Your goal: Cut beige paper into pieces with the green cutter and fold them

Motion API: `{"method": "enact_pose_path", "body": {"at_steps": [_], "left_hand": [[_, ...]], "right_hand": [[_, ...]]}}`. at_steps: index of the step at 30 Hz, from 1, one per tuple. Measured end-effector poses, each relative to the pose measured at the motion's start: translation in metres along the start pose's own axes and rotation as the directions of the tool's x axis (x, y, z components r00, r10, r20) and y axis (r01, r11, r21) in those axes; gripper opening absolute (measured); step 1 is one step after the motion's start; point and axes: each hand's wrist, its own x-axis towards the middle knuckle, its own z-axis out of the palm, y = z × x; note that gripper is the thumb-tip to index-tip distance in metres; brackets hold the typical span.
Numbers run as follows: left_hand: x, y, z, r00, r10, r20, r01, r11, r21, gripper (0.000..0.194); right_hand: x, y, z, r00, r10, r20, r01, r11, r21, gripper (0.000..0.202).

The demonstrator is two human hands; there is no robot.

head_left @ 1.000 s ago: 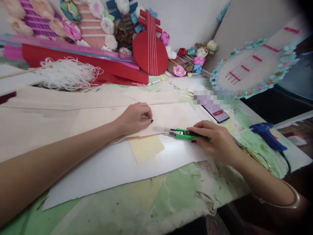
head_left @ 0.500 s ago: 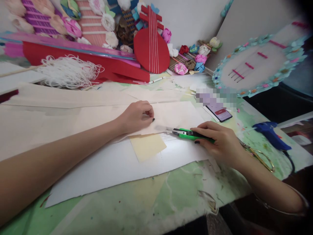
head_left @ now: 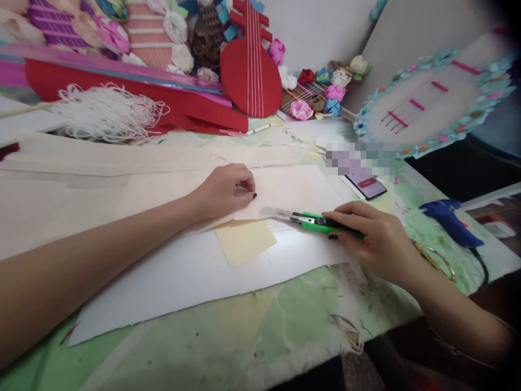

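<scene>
In my right hand [head_left: 376, 241] is a green and black utility knife [head_left: 321, 222], its blade out and pointing left over the edge of a cream sheet of paper [head_left: 293, 184]. The fingers of my left hand [head_left: 230, 190] are curled in above the same sheet, thumb toward the blade; whatever they pinch is hidden. A small pale yellow piece of paper [head_left: 246, 243] lies under the sheet's near edge. Below it is a large white board [head_left: 163, 288].
A phone [head_left: 366, 182], a blue glue gun [head_left: 456, 220] and gold-handled scissors [head_left: 437, 260] lie to the right. White string [head_left: 112, 111] is heaped on red material [head_left: 203, 117] at the back left. A red lute-shaped craft [head_left: 251, 76] stands behind, and a flower-edged oval [head_left: 423, 108] leans at right.
My right hand has drawn the knife slightly to the right, covering more of the scissors. My left hand keeps its place on the paper. The view has shifted a little.
</scene>
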Motion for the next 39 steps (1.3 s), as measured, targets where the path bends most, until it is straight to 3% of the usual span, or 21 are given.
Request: {"method": "enact_pose_path", "body": {"at_steps": [6, 16, 27, 39], "left_hand": [[-0.001, 0.000, 0.001, 1.000, 0.000, -0.004, 0.000, 1.000, -0.018, 0.008], [0.000, 0.000, -0.001, 0.999, -0.033, 0.026, 0.034, 0.997, -0.064, 0.009], [0.000, -0.001, 0.000, 1.000, -0.012, 0.013, 0.013, 0.998, -0.062, 0.007], [-0.001, 0.000, -0.001, 1.000, 0.000, 0.025, 0.001, 0.998, -0.055, 0.008]], "right_hand": [[0.010, -0.004, 0.003, 0.999, -0.007, 0.038, 0.005, 0.999, 0.051, 0.026], [0.006, 0.008, -0.009, 0.997, 0.008, 0.081, -0.015, 0.995, 0.095, 0.025], [0.022, 0.000, -0.005, 0.993, -0.031, 0.113, 0.017, 0.992, 0.129, 0.026], [0.008, 0.003, -0.009, 0.996, -0.010, 0.083, 0.005, 0.998, 0.065, 0.026]]}}
